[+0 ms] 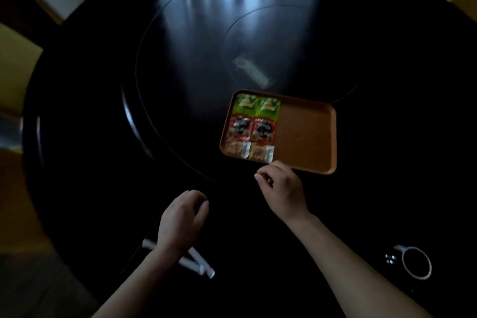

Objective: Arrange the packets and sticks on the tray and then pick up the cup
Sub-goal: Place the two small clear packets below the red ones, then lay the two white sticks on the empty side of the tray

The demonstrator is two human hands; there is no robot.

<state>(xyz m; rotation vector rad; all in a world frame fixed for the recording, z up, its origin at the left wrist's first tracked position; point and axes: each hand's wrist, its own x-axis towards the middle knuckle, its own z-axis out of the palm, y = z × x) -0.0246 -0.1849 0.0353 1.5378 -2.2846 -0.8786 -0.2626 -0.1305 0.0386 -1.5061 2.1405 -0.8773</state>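
An orange-brown tray (307,134) lies on the dark round table. Its left half holds two green packets (256,107), two red packets (251,129) and two brownish packets (249,151) in neat rows; its right half is bare. My right hand (280,187) hovers just below the tray's near edge, fingers curled, nothing visible in it. My left hand (182,219) is lower left, fingers loosely curled, holding nothing I can see. White sticks (197,262) lie on the table under my left wrist. A dark cup (415,262) with a white rim stands at the lower right.
The black table (103,137) has a raised round turntable (180,72) in its middle, glossy with window reflections. A pale reflected shape (251,72) shows beyond the tray. Yellow chairs (15,64) stand at the left and far right.
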